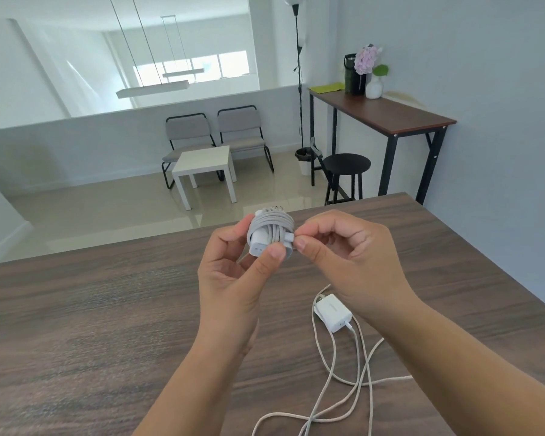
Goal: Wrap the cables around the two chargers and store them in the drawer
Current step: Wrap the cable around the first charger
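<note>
first charger (266, 243): cable wound round it, held above tabletop (107, 309) in left hand (233, 278) | right hand (343, 247) pinches cable end (290, 236), tucking likely | second charger (332, 313) on tabletop, cable (356, 366) loose | drawer unseen; roughly one-third done

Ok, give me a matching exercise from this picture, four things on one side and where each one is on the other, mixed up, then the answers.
Things
1. wrapped charger
2. second charger
3. loose cable
4. cable plug

Places
A. lying flat on the desk
B. pinched by the right hand
C. sprawled in loops across the desk
D. held up in the left hand

Pairs: 1-D, 2-A, 3-C, 4-B
</note>
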Demonstrator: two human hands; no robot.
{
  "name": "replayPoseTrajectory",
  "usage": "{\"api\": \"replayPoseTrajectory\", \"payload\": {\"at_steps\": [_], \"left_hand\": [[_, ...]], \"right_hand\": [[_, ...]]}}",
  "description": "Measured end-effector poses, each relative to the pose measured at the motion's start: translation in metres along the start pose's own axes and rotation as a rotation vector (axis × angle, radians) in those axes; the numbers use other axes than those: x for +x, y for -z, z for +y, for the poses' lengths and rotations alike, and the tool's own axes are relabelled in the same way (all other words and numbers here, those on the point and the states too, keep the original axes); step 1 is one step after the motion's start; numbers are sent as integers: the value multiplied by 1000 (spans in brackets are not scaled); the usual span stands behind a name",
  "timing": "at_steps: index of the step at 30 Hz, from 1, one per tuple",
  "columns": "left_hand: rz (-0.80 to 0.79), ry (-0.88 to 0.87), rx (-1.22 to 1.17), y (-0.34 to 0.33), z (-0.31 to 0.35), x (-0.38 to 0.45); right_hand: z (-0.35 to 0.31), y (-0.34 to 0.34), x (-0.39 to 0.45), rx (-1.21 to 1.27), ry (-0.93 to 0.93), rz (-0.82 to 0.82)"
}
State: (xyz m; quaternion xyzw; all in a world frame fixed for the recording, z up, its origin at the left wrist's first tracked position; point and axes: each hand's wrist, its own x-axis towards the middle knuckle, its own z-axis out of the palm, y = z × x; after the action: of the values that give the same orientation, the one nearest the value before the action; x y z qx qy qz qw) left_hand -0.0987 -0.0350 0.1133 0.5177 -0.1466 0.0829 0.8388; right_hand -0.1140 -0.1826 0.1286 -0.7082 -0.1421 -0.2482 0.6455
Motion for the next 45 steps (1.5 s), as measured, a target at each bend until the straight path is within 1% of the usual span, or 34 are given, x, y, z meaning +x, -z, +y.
{"api": "replayPoseTrajectory", "payload": {"at_steps": [5, 9, 13, 16, 18, 20, 24, 26, 30, 33, 39, 45], "left_hand": [[-20, 10, -8, -1, -2, -2], [-17, 12, -7, -1, -8, -6], [-13, 30, 25, 4, -11, -6], [-33, 64, 35, 9, -8, -1], [-49, 130, -30, 10, -6, -1], [-45, 174, -94, 10, -5, -1], [-20, 174, -145, 6, -4, 0], [-21, 192, -180, 3, -4, 1], [-27, 222, -198, 0, -5, 0], [-10, 210, -193, 0, -7, 1], [-21, 207, -182, 2, -10, 2], [-14, 255, -220, 6, -16, -2]], "right_hand": [[4, 0, -3, 20, -10, 9], [4, 0, -4, -12, -30, 38], [7, 1, -4, -61, -77, 12], [8, 3, -1, 17, -129, -30], [8, 7, 2, 76, -153, -47], [8, 11, 5, 104, -150, -64], [11, 12, 4, 134, -101, -96], [11, 13, 5, 156, -98, -88], [8, 12, 6, 199, -170, -35], [8, 9, 7, 168, -194, -9], [11, 6, 5, 15, -108, -1], [18, 3, 3, 2, -117, 0]]}}
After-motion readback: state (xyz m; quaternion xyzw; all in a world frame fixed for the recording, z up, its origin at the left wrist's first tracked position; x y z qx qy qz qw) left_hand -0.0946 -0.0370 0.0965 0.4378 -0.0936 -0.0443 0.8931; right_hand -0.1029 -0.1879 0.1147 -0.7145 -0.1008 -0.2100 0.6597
